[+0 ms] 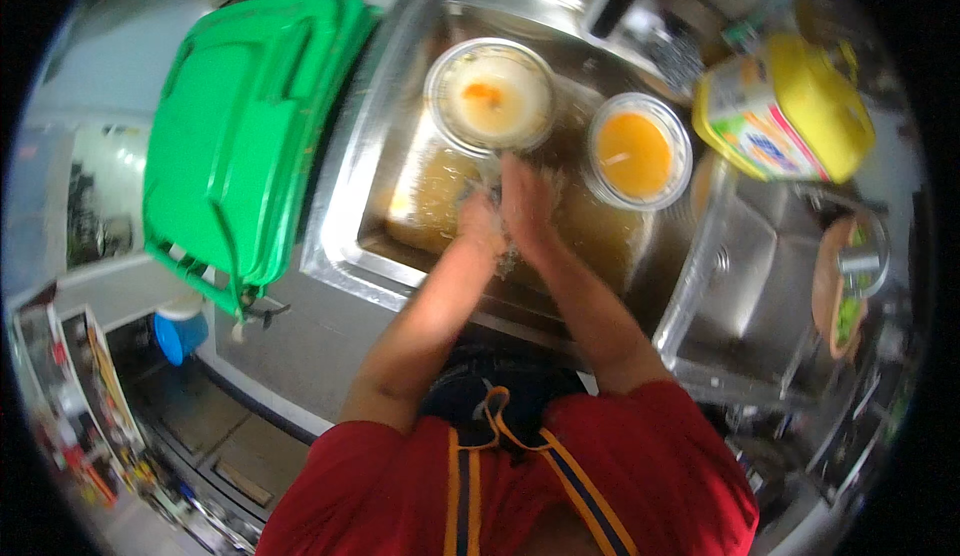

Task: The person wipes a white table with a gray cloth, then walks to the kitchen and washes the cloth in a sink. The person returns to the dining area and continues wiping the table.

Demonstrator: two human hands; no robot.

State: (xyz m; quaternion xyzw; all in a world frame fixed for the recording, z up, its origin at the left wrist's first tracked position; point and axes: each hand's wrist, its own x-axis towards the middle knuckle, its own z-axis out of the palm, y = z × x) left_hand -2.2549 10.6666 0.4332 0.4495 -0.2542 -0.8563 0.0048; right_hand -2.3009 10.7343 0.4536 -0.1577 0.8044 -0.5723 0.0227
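My left hand (480, 220) and my right hand (528, 199) are close together over the middle of a stainless steel sink basin (390, 143). Both are blurred, with water splashing around them; whether anything is between them cannot be made out. Shallow brownish water (427, 207) covers the basin floor. Just beyond my fingers stands a clear round tub (442, 117), holding cloudy pale liquid with an orange patch. To the right of my hands is a smaller clear round tub (681, 162) with orange liquid inside.
A green lidded wheelie bin (225, 135) flanks the basin on the left. At the right back stands a yellow plastic jug (825, 113) with a printed label. Farther right is a second steel basin (739, 278). A blue container (180, 334) sits at lower left.
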